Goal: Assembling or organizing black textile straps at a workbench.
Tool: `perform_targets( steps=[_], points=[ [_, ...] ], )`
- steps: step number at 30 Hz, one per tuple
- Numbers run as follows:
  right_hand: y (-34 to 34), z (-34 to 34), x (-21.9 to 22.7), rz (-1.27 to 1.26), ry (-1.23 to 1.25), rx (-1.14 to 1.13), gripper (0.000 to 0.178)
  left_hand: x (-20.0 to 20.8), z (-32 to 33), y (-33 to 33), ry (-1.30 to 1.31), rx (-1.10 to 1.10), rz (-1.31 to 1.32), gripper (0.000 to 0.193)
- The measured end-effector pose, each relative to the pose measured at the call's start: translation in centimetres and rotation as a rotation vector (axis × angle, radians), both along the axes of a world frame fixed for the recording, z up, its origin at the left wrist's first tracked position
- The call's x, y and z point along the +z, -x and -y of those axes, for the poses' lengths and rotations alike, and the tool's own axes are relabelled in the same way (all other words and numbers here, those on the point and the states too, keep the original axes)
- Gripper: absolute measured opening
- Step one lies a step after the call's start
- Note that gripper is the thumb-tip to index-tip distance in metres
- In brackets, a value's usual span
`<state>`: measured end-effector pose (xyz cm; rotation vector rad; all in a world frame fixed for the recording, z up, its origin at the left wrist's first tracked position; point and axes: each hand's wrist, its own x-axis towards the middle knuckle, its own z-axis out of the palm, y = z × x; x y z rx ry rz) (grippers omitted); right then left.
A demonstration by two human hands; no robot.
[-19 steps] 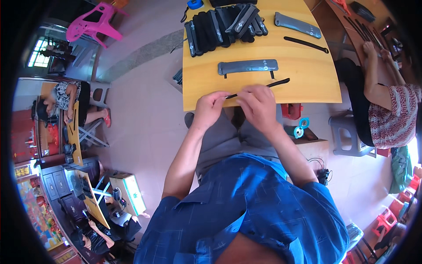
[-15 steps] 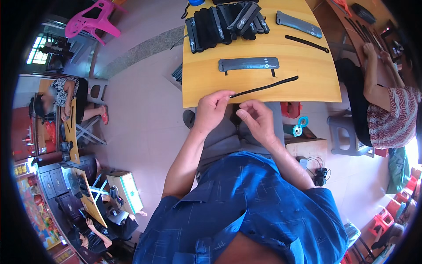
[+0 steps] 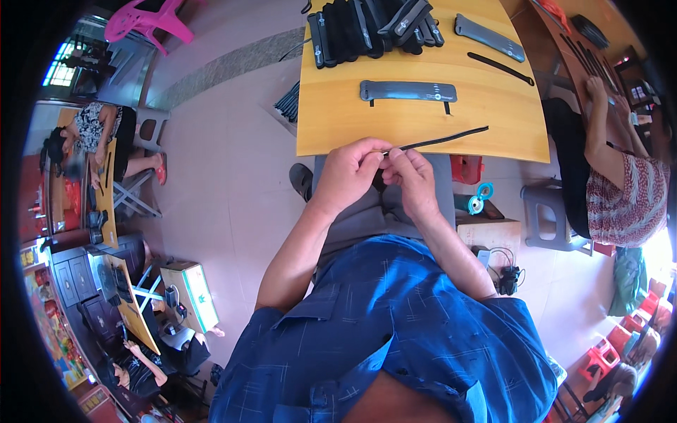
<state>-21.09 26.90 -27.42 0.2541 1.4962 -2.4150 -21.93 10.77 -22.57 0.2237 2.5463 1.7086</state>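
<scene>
A thin black strip [image 3: 451,137] stretches over the table's near edge, its near end between my two hands. My left hand [image 3: 350,173] is closed, pinching that end between thumb and fingertips. Fingers bent, my right hand [image 3: 412,178] grips the strip right beside the left one. My fingertips hide the very end. Just beyond lies a flat grey sleeve [image 3: 407,91] with two short black tabs sticking out of its near side. Farther right are a second grey sleeve [image 3: 490,38] and a loose black strap [image 3: 501,68] with a hole at one end.
Many grey-and-black sleeves form a pile [image 3: 370,28] at the back of the wooden table [image 3: 331,127]. A turquoise-lidded bottle [image 3: 480,200] stands right of my legs, near a cardboard box [image 3: 486,233]. A person [image 3: 624,176] works at the right-hand table; others sit at left.
My right hand has moved up and left to meet my left hand, and its fingers have closed on the strip. The whole view has shifted slightly.
</scene>
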Motion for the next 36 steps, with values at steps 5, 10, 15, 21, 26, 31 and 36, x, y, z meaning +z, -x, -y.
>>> perform_targets(
  steps=[5, 10, 15, 21, 26, 31, 36],
  points=[
    [0.0, 0.6, -0.1, -0.035, 0.041, -0.062, 0.025, -0.6, 0.1, -0.1, -0.256, 0.016, 0.175, 0.026],
    [0.0, 0.8, -0.5, -0.043, -0.010, -0.082, 0.023, -1.3, 0.5, 0.2, -0.231, 0.012, 0.161, 0.027],
    [0.0, 0.0, -0.9, -0.029, -0.103, -0.080, 0.022, -1.9, -0.8, 0.6, -0.001, 0.090, -0.055, 0.022],
    [0.8, -0.7, -1.3, -0.055, -0.049, -0.035, 0.020, -1.4, -1.1, 1.2, -0.033, 0.060, -0.150, 0.024],
    [1.0, -1.6, -2.7, -0.061, -0.021, 0.023, 0.021, -1.5, -1.4, 1.0, -0.001, -0.039, 0.000, 0.027],
    [0.6, -2.5, -2.0, -0.033, 0.084, 0.052, 0.028, -2.1, -1.5, 1.1, -0.005, -0.025, -0.042, 0.029],
    [0.7, -2.5, -3.4, -0.049, 0.052, 0.044, 0.031, -1.8, -1.7, 1.3, 0.002, -0.076, 0.025, 0.027]
  ],
)
